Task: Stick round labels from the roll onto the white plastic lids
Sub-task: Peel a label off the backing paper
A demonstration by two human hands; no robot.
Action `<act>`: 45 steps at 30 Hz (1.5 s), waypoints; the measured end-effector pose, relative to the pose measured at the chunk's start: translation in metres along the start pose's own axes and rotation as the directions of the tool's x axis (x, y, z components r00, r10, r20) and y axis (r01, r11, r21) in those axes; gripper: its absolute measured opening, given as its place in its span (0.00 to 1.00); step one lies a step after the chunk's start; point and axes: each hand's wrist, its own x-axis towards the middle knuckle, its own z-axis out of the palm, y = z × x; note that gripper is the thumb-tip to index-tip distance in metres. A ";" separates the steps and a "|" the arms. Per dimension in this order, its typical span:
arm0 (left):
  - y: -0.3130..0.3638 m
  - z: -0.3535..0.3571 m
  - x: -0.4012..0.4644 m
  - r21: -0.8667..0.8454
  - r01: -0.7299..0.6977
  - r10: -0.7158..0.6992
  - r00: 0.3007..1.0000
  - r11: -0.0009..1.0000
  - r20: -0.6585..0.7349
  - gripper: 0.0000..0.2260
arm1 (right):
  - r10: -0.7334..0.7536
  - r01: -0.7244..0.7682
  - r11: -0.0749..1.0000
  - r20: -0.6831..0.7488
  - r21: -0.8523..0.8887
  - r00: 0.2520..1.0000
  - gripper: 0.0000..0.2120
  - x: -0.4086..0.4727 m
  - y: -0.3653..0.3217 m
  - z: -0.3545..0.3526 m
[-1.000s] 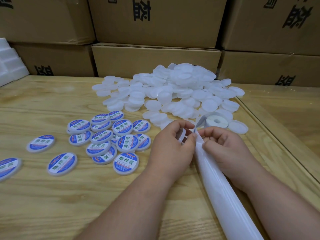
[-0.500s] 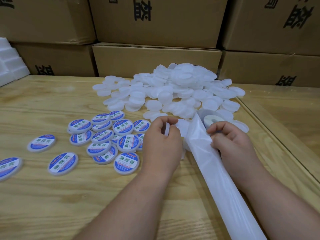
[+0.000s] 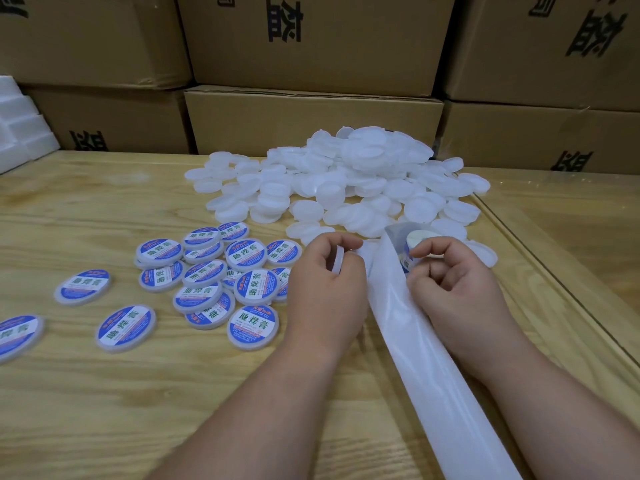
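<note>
Lids still bare lie heaped (image 3: 349, 181) toward the far edge of the desk (image 3: 104, 410), right of its middle, while the finished ones with blue labels (image 3: 214, 275) are spread nearer, on the left side. There is only the head view to go by.

In it the left hand (image 3: 325, 282) has its fingers curled round one plain white lid (image 3: 337, 259), held on edge with its face turned toward the other hand. The right hand (image 3: 453, 289) is curled too, thumb and forefinger pinching a label (image 3: 406, 261) at the point where it peels off the roll (image 3: 417, 237); a sliver of blue print shows under the fingertips. The roll stands just behind the right hand, close to the near fringe of the heap.

Spent backing strip (image 3: 422, 358) runs between the two wrists, its long axis going from the roll toward the near edge of the desk and slanting right. It separates the hands, which sit just beside each other at the same depth.

The label lies to the right of the held lid, so the coming move seems to be a short sideways crossing over the strip. The right hand is the nearer to the roll; the left is nearer the labelled lids, where the finished piece would likely be dropped.
</note>
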 end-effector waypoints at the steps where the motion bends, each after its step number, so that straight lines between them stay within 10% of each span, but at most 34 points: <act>1: 0.000 -0.001 0.000 -0.014 -0.005 0.005 1.000 1.000 -0.022 0.11 | 0.002 -0.002 1.000 -0.003 -0.007 1.000 0.14 0.000 0.000 0.001; 8: -0.001 -0.002 0.004 -0.070 0.030 -0.036 0.995 0.997 -0.088 0.12 | -0.003 -0.008 0.987 0.073 0.159 0.997 0.03 -0.002 -0.003 -0.001; 19: 0.003 -0.003 0.002 -0.106 -0.060 0.046 0.991 0.993 -0.127 0.08 | -0.039 0.037 0.999 0.072 0.040 0.997 0.14 -0.001 0.001 0.001; 45: 0.001 -0.001 -0.002 -0.107 -0.047 0.063 0.985 0.993 0.159 0.06 | -0.201 0.197 0.979 -0.093 -0.048 0.975 0.15 0.001 0.000 0.001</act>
